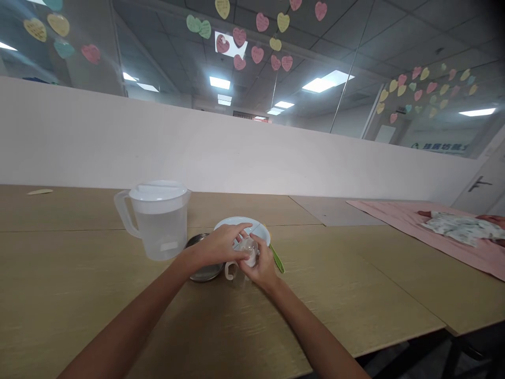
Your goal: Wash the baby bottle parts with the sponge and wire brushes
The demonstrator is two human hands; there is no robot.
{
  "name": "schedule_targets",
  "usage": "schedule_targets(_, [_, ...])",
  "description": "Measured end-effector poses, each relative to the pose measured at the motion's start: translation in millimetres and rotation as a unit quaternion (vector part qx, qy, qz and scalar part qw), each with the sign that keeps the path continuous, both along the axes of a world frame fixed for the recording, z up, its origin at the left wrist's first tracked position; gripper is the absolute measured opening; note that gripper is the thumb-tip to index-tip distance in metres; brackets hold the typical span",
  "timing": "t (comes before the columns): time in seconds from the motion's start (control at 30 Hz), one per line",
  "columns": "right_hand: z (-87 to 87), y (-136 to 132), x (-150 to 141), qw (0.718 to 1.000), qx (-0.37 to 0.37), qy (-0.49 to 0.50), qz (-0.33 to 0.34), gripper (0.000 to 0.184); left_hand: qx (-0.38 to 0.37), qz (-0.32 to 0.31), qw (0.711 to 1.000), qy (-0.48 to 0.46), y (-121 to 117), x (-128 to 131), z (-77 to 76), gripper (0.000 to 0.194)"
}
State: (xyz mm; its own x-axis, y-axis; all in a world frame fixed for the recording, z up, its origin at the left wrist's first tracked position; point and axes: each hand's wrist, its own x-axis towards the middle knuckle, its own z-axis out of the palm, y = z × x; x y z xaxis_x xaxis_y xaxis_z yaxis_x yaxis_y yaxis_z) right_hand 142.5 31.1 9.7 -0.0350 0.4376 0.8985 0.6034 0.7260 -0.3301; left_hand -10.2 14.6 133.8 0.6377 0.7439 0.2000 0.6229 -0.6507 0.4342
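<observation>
My left hand (231,243) and my right hand (263,266) meet in front of a white bowl. Between them is a small clear rounded piece with white inside (249,251), with the fingers of both hands closed around it. Its exact kind is hard to make out. Just below it, partly hidden by my hands, stands a clear cup-like vessel (239,278) with a pale curved handle (229,271). Whether the two are joined cannot be seen. Behind my left wrist lies a round metal dish (205,273), partly covered.
The white bowl (226,221) sits behind my hands, with a green handle (278,259) beside it. A lidded clear pitcher (161,231) holding liquid stands left. At right, a doll in patterned clothes (461,227) lies on a pink cloth (394,218). A white wall (236,158) bounds the wooden table.
</observation>
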Motion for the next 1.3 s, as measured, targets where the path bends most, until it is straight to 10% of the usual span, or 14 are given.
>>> schedule_targets(1.03, [5.8, -0.6, 1.1, 0.989, -0.132, 0.010, 0.060, 0.062, 0.125, 0.026, 0.981, 0.145, -24.2, 14.2, 2.6, 0.067])
schedule_targets(1.3, [4.9, -1.5, 1.2, 0.988, -0.140, -0.002, 0.065, 0.080, 0.159, 0.089, 0.978, -0.106, 5.2, -13.6, 14.3, 0.054])
